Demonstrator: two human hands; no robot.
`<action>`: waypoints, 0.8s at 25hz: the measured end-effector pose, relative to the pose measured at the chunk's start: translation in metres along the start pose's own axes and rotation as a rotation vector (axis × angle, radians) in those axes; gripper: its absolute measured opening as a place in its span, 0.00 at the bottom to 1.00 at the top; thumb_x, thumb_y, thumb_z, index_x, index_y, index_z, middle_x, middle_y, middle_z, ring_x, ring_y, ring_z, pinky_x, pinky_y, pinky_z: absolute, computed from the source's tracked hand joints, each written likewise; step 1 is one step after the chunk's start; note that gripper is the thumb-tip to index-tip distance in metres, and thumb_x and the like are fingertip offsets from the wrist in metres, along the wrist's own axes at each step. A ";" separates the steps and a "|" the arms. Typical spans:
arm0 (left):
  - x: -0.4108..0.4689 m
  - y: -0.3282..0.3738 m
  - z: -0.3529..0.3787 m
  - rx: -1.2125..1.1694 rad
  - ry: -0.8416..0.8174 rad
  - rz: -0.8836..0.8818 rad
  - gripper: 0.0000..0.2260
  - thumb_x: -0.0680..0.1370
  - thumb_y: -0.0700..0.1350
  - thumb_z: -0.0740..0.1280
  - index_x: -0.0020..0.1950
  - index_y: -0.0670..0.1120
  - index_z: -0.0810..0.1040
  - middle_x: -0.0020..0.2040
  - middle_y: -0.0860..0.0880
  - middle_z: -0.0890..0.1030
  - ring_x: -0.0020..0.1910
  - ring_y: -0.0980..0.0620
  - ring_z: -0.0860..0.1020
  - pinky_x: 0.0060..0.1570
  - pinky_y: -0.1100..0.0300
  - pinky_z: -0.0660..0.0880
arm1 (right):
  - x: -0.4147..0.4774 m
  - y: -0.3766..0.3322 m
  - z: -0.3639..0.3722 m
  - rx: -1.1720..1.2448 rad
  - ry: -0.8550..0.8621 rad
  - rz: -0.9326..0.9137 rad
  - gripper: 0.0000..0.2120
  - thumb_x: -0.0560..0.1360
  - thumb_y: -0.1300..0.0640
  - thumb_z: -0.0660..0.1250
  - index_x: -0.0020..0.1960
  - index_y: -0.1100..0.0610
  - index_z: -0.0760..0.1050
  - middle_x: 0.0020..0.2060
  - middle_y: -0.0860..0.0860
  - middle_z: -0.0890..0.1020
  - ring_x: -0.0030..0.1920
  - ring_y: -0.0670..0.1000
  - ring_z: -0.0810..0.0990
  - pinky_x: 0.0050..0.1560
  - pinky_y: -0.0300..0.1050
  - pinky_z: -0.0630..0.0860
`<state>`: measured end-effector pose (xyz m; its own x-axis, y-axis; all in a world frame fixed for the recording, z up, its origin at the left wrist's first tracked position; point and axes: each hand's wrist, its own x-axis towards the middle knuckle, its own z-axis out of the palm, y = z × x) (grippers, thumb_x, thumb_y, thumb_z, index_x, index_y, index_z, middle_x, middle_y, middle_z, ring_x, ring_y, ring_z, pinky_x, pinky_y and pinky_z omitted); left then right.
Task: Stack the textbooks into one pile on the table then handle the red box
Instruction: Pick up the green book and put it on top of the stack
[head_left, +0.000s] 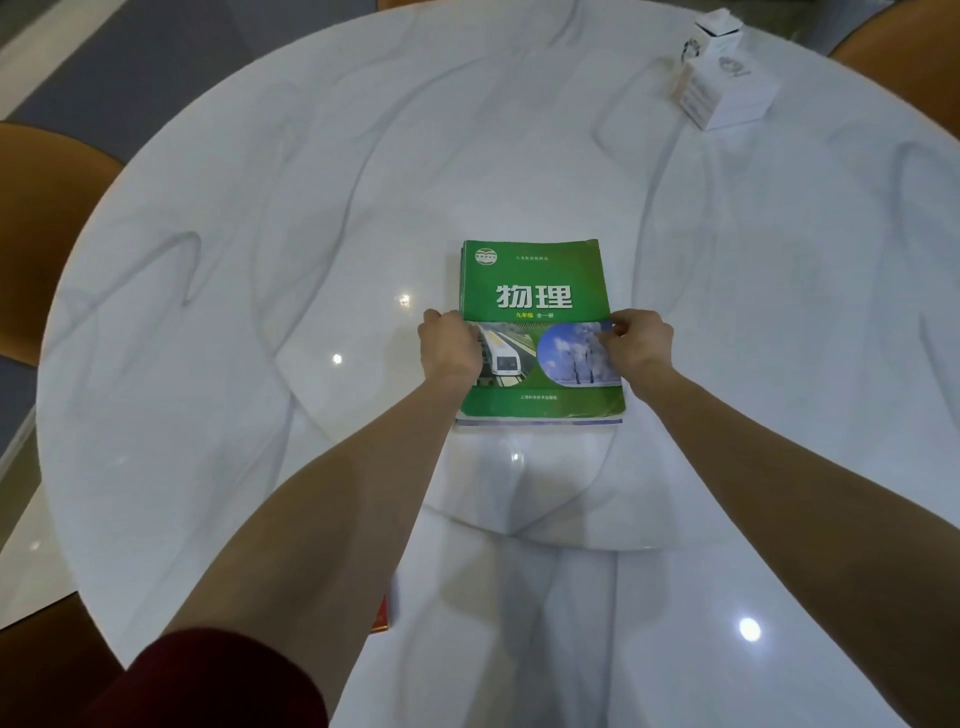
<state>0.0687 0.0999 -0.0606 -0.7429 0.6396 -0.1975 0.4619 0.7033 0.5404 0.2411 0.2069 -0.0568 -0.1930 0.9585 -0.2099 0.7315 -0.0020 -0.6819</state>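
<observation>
A pile of textbooks (537, 291) lies in the middle of the round white marble table (260, 260), with a green physics book on top and other books' edges showing beneath it. My left hand (451, 345) grips the pile's left edge, and my right hand (636, 340) pinches its right edge. Only a small red corner of the red box (382, 618) peeks out from under my left forearm near the table's front edge; most of it is hidden.
A white carton (722, 78) with a smaller white box on top stands at the far right of the table. Orange-brown chairs sit at the left (47, 234) and far right (898, 57) of the table.
</observation>
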 end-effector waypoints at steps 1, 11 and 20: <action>-0.001 -0.001 0.002 0.009 0.000 -0.004 0.10 0.80 0.39 0.59 0.55 0.36 0.77 0.58 0.38 0.73 0.55 0.40 0.75 0.53 0.53 0.74 | -0.001 0.001 0.001 -0.018 -0.001 -0.004 0.14 0.75 0.66 0.62 0.58 0.64 0.79 0.54 0.63 0.82 0.55 0.62 0.79 0.63 0.47 0.75; -0.010 -0.003 0.005 0.022 0.003 -0.021 0.10 0.80 0.38 0.59 0.56 0.35 0.75 0.59 0.37 0.72 0.57 0.39 0.74 0.55 0.51 0.74 | -0.005 0.004 0.002 -0.079 -0.013 -0.013 0.14 0.75 0.67 0.61 0.58 0.65 0.79 0.54 0.64 0.82 0.55 0.62 0.79 0.58 0.43 0.73; -0.032 -0.012 -0.033 0.139 -0.041 0.285 0.13 0.80 0.45 0.60 0.60 0.40 0.75 0.55 0.38 0.77 0.53 0.41 0.77 0.50 0.50 0.76 | -0.029 -0.023 -0.017 -0.386 -0.043 -0.282 0.14 0.76 0.61 0.61 0.58 0.65 0.76 0.54 0.64 0.78 0.52 0.64 0.77 0.52 0.52 0.75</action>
<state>0.0713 0.0606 -0.0334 -0.5553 0.8269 -0.0884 0.7123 0.5278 0.4627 0.2411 0.1844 -0.0227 -0.4395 0.8939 -0.0888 0.8346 0.3698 -0.4082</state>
